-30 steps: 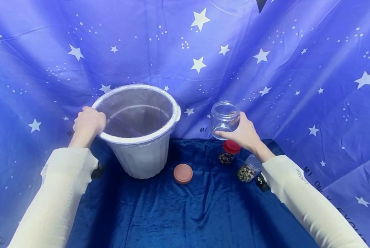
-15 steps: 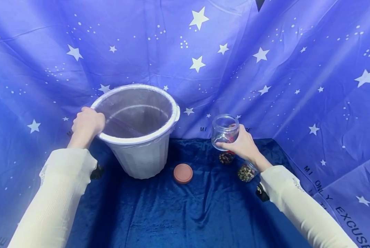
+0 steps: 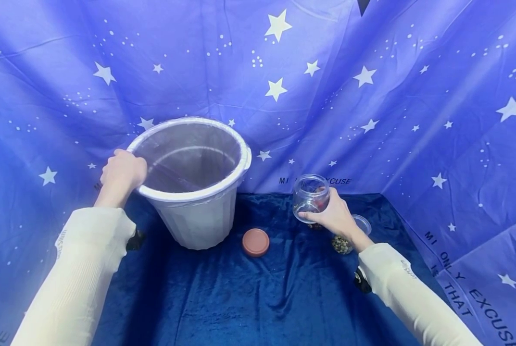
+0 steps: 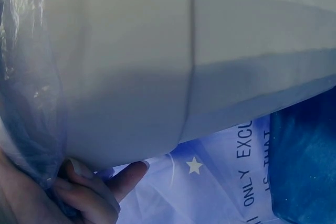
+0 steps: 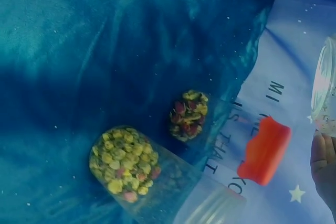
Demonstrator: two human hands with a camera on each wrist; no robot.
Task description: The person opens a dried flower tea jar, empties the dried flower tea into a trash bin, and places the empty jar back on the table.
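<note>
My left hand (image 3: 123,170) grips the left rim of a white plastic bin (image 3: 201,221), its fingers curled under the rim over the clear liner (image 4: 31,103) in the left wrist view. In my right hand (image 3: 335,214) is a clear, lidless jar (image 3: 308,194), held upright above the cloth right of the bin; a few small specks show in it. Below that hand stands a clear jar of yellowish dried flower buds (image 5: 126,161). Next to it, a jar with a red lid (image 5: 265,150) contains darker dried flowers (image 5: 189,116); the held jar mostly hides it in the head view.
A round pinkish-brown lid (image 3: 255,242) lies on the dark blue velvet cloth (image 3: 249,298) just right of the bin. A purple-blue curtain (image 3: 223,57) with white stars hangs behind and at both sides.
My right hand has lowered the clear jar toward the cloth, now overlapping the red-lidded jar in the head view. The left hand and bin have stayed in place.
</note>
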